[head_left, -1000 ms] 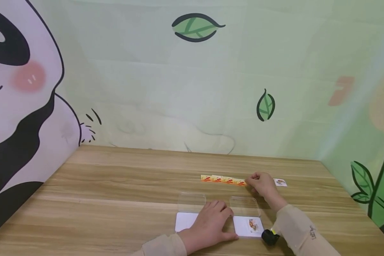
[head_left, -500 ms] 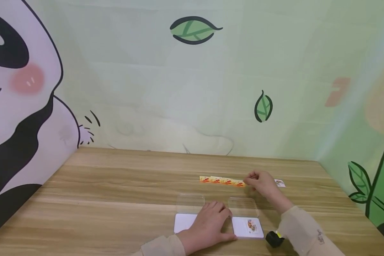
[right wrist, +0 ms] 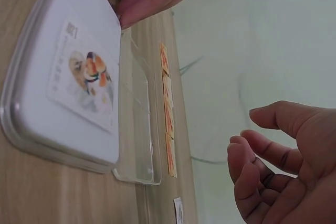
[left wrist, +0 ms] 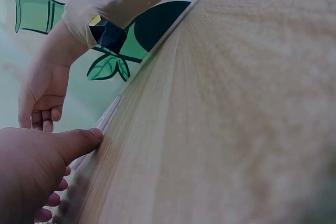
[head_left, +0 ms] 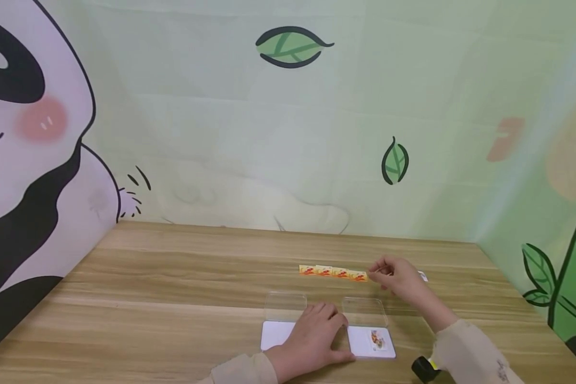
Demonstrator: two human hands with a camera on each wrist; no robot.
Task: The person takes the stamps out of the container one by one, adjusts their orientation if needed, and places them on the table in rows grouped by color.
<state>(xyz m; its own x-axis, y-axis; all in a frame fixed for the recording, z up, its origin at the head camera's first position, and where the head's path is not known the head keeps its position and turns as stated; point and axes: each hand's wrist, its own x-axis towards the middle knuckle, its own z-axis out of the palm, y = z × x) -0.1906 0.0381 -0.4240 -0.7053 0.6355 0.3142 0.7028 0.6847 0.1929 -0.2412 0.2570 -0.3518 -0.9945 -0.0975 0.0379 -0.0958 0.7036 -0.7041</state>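
Observation:
My left hand (head_left: 312, 337) rests low between two shallow white cases with clear lids folded back. It covers part of the left case (head_left: 276, 335); its thumb lies at the near edge of the right case (head_left: 360, 344). A stamp (right wrist: 84, 72) with a colourful figure lies on the right case's white surface. Farther back, my right hand (head_left: 397, 277) hovers at the right end of a row of orange-and-yellow stamps (head_left: 333, 272). Its fingers are loosely bent, with a gap between thumb and forefinger and nothing visible in it. The hand partly hides a loose white stamp (head_left: 424, 276).
Clear lids (head_left: 285, 306) lie behind the cases on the wooden table (head_left: 173, 298). A black wrist camera (head_left: 424, 368) is strapped at the right sleeve. Behind the table hangs a green backdrop (head_left: 211, 133) printed with a panda and leaves.
My right wrist and sleeve have shifted rightward while the fingertips stay by the row's end. The hand now hides more of the loose white stamp. My left hand stays put.

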